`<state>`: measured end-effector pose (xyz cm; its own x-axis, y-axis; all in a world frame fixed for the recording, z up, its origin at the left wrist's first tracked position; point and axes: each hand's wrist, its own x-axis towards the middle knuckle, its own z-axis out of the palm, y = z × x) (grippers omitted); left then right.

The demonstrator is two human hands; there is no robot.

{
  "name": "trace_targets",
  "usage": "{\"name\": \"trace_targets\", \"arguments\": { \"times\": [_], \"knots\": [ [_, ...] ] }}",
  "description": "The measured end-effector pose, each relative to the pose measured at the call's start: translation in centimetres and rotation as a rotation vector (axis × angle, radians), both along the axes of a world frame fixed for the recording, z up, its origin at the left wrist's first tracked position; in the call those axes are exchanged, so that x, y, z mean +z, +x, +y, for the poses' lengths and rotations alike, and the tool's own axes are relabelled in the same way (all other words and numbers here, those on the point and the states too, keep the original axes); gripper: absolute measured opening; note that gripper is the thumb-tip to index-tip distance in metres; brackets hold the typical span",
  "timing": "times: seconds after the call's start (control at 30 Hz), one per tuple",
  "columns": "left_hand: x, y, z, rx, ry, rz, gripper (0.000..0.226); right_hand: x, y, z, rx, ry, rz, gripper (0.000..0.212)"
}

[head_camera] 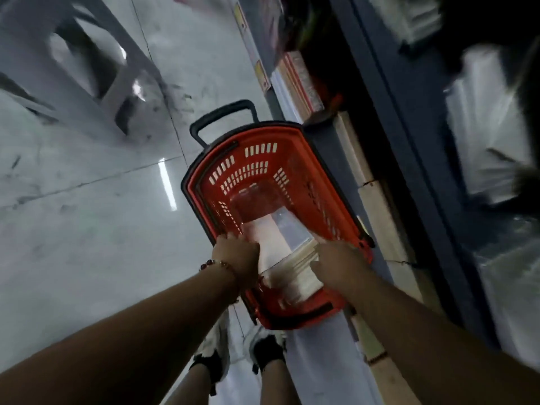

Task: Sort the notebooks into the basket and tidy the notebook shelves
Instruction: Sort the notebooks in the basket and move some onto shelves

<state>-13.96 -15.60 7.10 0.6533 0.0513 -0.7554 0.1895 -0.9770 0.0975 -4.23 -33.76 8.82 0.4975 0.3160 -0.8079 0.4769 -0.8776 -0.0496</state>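
Basket (263, 159): red-orange plastic with slotted walls, dark rim and a black pull handle (223, 118) raised at its far end; it stands upright on the pale tiled floor, just beside the shelf base.
Notebooks (289, 258): a stack of pale, plastic-wrapped notebooks, blurred, lying inside the basket at its near end, with page edges facing the near wall.
Shelves (388, 92): dark blue-grey frame to the right of the basket; stacks of notebooks (301, 80) with white and red edges lie on the low tier, blurred wrapped packs (485, 118) higher up.
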Motion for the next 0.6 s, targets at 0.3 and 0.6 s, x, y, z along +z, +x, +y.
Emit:
{"name": "trace_targets", "arguments": {
  "times": [0.3,0.6],
  "knots": [
    [-15.7,0.7,-5.8,0.243,-0.275,0.168,0.047,-14.2,2.0,2.0,-0.154,-0.063,-0.078,0.048],
    [-19.1,0.0,-8.4,0.408,-0.268,0.148,0.032,-17.5,0.7,4.6,-0.288,-0.096,-0.253,0.042]
  ]
}}
